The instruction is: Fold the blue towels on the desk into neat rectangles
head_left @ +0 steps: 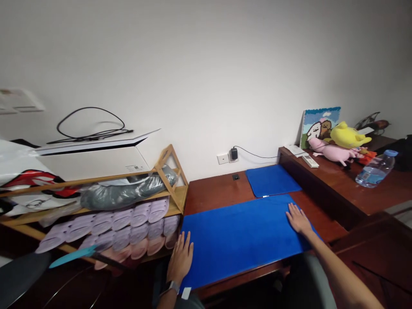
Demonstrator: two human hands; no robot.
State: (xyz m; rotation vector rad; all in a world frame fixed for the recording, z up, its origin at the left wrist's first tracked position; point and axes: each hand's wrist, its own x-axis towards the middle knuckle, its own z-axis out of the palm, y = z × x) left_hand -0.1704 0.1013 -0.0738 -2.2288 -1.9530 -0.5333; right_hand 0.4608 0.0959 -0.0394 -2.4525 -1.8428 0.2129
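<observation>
A long blue cloth [238,236] lies spread across the brown desk [212,191], with a white tag at its near left corner. My left hand [180,257] rests at the cloth's left edge, fingers stretched out and pointing away from me. On its right end, my right hand [298,219] lies flat with fingers extended. Neither hand holds anything. Behind the long cloth sits a smaller blue cloth [272,180], folded or laid flat, its own white tag near the front edge.
At left, a wooden rack [182,197] holds lilac slippers [140,214], a plastic-wrapped bundle [122,193] and a white box [96,161]. A higher brown surface [347,184] at right bears plush toys [334,150], a water bottle [375,171] and a remote [310,161]. A charger [234,153] is plugged into the wall.
</observation>
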